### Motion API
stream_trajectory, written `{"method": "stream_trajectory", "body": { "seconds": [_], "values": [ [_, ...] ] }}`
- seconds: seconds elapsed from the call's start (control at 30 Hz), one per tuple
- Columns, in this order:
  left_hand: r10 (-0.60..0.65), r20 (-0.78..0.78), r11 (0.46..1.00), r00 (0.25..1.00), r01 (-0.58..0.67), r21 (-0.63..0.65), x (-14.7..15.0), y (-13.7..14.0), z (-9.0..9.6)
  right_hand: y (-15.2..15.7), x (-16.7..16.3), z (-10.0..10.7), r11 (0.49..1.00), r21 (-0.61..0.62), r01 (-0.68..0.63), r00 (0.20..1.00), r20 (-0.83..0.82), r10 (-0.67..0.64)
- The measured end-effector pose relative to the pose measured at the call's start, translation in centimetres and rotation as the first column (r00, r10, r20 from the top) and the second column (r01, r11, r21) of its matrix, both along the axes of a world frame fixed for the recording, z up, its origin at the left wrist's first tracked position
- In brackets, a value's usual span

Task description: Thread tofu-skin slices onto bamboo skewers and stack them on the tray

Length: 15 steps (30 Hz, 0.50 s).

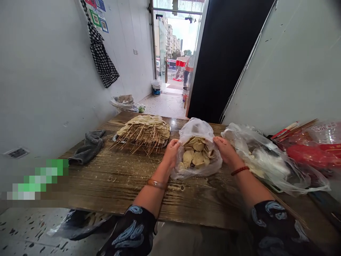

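Note:
A clear plastic bag (195, 127) stands with its mouth spread on the wooden table (128, 188). Inside it lie many flat, pale, round slices (198, 156). My left hand (172, 153) is closed on the bag's left rim, and my right hand (225, 149) grips the rim on the right side. Left of the bag, a heap of skewered slices (146, 129) is piled on a metal tray (115, 138), thin wooden sticks poking out toward me.
A grey cloth (89, 145) lies at the table's left. To the right are another clear plastic bag (274, 160) with pale contents and red packaging (309, 154) with sticks. A checked apron (102, 57) hangs on the left wall. Beyond the table, a bucket (156, 88) stands by the doorway.

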<state>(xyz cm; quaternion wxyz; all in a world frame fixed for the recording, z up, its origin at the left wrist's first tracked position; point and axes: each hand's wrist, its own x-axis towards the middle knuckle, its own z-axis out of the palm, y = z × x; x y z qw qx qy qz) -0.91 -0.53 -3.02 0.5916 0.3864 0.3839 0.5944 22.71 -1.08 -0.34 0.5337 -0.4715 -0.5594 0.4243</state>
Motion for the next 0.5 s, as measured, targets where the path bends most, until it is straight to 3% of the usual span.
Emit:
{"method": "stream_trajectory", "body": {
  "seconds": [0.33, 0.5],
  "values": [
    [-0.019, -0.017, 1.000, 1.000, 0.019, -0.006, 1.2, -0.7, 0.1, -4.6, 1.1, -3.1, 0.999, 0.023, 0.035, 0.992, 0.118, -0.037],
    [-0.047, -0.036, 0.996, 0.998, 0.050, 0.075, 1.6, -0.8, 0.0, -5.0, 1.4, -2.6, 0.997, 0.069, 0.027, 0.971, 0.234, -0.042]
  ]
}}
